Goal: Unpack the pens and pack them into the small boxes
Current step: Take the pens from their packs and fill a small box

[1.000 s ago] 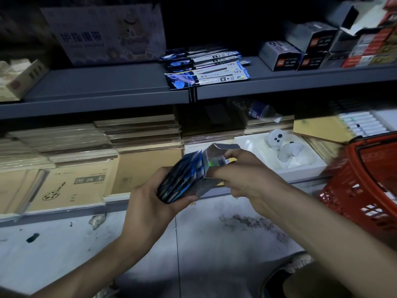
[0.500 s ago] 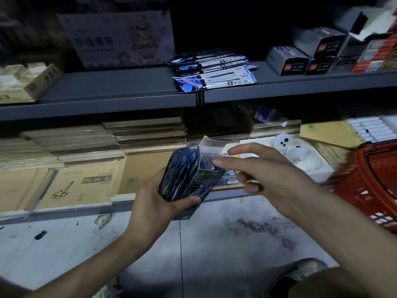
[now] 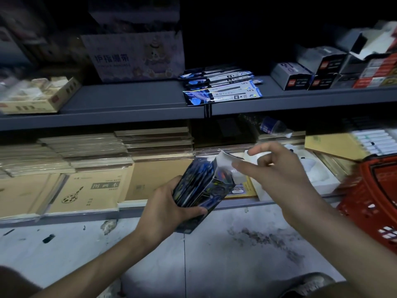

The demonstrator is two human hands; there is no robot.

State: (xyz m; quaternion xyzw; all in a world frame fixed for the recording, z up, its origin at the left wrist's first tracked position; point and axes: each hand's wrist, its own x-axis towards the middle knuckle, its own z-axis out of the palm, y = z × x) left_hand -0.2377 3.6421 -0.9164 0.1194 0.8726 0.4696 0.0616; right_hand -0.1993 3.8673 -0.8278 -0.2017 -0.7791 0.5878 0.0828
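The left hand grips a small box low down, with the fingers curled round one side and the thumb across the front. The box is up in the air in front of the low shelf. It is tilted. Its long side runs from the person's left hand up and away, and its open end points up and to the right. Dark blue packs fill the box. A pale flap stands up at the open end.

The right hand is just to the right of that open end, and it is the nearer hand to the flap. Its fingers are loose and half bent, and it holds nothing that can be seen. Its first finger reaches toward the flap, but the blur hides whether they touch. To shut the box, this hand would most likely push the flap left and down over the packs.

More pen packs lie flat on the upper shelf, well above both hands.
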